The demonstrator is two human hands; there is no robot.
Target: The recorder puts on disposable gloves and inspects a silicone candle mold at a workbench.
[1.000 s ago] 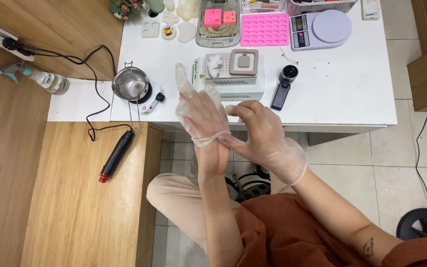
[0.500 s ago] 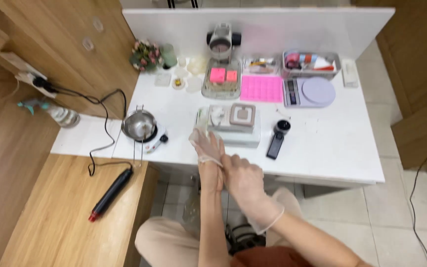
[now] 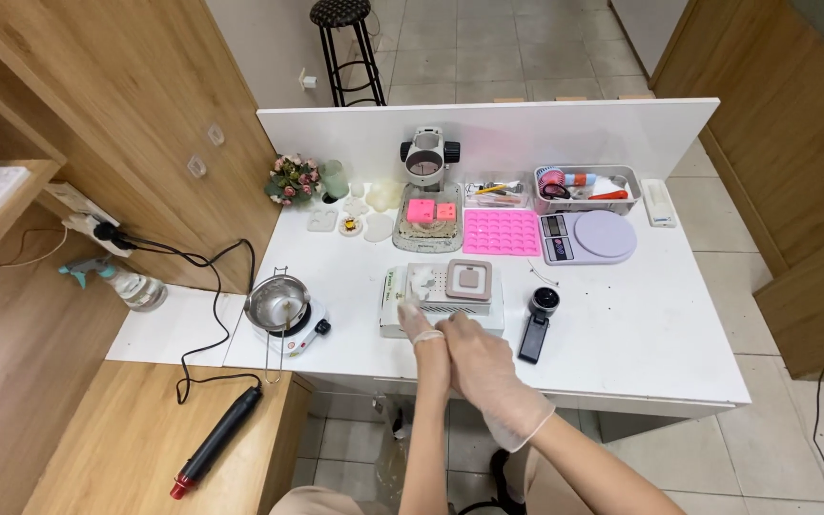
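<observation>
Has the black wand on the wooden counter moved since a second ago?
No. The black wand lies in the same spot beside the wooden counter's right edge; only the camera pulled back.

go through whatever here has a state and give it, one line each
left hand: gloved, fingers up, wrist held by the right hand
right hand: gloved, closed around the left wrist
metal pot: open, sitting on the small hot plate
pink mould: lying flat
kitchen scale: nothing on its plate
heat tool: lying flat, untouched

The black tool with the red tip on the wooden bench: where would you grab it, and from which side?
Probably mid-barrel on the black tool, coming from above. It lies flat and diagonal on the wooden bench, its long sides free, red tip low, cord end high.
</observation>
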